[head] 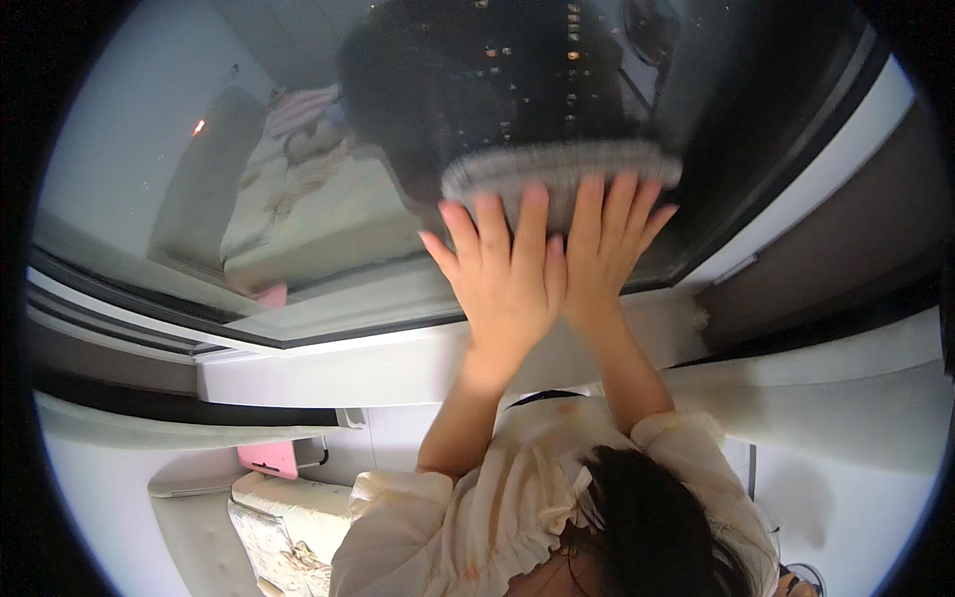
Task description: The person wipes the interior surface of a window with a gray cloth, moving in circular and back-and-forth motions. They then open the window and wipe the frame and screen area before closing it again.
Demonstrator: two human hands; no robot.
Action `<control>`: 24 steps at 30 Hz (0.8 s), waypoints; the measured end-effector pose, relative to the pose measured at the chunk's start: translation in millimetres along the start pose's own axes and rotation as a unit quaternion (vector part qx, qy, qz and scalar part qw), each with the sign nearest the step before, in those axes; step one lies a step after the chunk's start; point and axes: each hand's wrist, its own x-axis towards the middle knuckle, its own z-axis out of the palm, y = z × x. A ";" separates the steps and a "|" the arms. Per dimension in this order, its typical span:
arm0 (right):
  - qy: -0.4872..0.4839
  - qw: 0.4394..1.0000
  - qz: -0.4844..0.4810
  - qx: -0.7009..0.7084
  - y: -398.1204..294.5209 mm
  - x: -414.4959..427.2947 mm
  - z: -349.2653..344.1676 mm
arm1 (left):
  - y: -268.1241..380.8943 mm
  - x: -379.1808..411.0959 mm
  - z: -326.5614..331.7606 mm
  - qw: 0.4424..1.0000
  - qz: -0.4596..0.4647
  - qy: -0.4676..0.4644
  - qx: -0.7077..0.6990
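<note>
A grey cloth [559, 160] lies flat against a dark window pane [418, 67]. My left hand [503, 254] is spread over the cloth's lower left part, fingers pointing up. Right beside it, my right hand [612, 231] presses on the lower right part with its fingers a little apart. The two hands touch or nearly touch at the thumbs. The cloth's upper edge is slightly blurred, and the palms and fingers hide its lower part. Reflections of a bed and a dark figure show in the glass, along with small lights.
Below the pane runs a white window sill [336, 369]. Pale curtains hang at the left [186, 429] and right [821, 395]. Behind are a bed with patterned bedding [283, 537] and a pink folding table [268, 458]. A dark frame edges the glass.
</note>
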 end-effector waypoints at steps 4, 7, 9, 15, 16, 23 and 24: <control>-0.001 1.000 0.004 -0.022 -2.7 -43.9 11.0 | -15.2 -47.6 26.0 0.999 0.025 0.011 0.028; 0.015 1.000 -0.009 -0.012 -5.4 -10.3 11.6 | -16.3 -14.4 14.3 0.998 0.029 0.046 0.009; -0.001 1.000 -0.002 0.014 -18.6 18.2 3.4 | -21.1 8.3 -3.0 0.997 0.035 0.068 -0.011; -0.088 0.993 0.044 0.065 -29.0 -24.8 -2.6 | -43.0 -31.6 17.6 0.986 0.056 0.143 -0.058; -0.105 0.991 0.051 0.066 -26.0 -41.1 -2.9 | -43.3 -46.6 27.5 0.986 0.053 0.153 -0.044; -0.024 0.998 0.001 0.051 -27.2 0.1 5.1 | -25.1 10.6 6.1 0.953 0.009 0.299 -0.049; -0.017 0.999 0.007 0.051 -30.5 7.0 5.0 | -28.4 9.3 2.4 0.960 0.033 0.277 -0.026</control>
